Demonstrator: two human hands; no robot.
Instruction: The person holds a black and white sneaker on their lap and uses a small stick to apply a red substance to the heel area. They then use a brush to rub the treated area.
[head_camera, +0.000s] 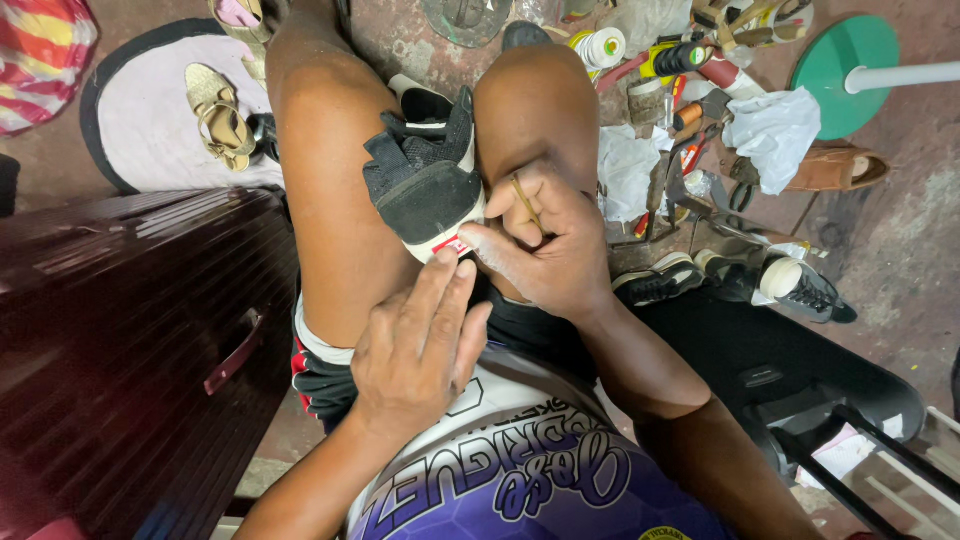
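Head view: black shoe (425, 185) sat wedged between the knees, heel up. Right hand (545, 240) closed on a thin tool (525, 200) at the heel. Left hand (420, 340) open, fingertips on the heel's white edge. Tools (690, 150) littered the floor beyond.

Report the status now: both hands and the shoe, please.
Left hand fingertips on shoe heel. Right hand pinches its edge, thin tool in fingers. Shoe clamped between knees. Nothing in the way.

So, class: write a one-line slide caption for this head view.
Both hands, left and right, press the heel of a black-and-white shoe clamped between the knees.
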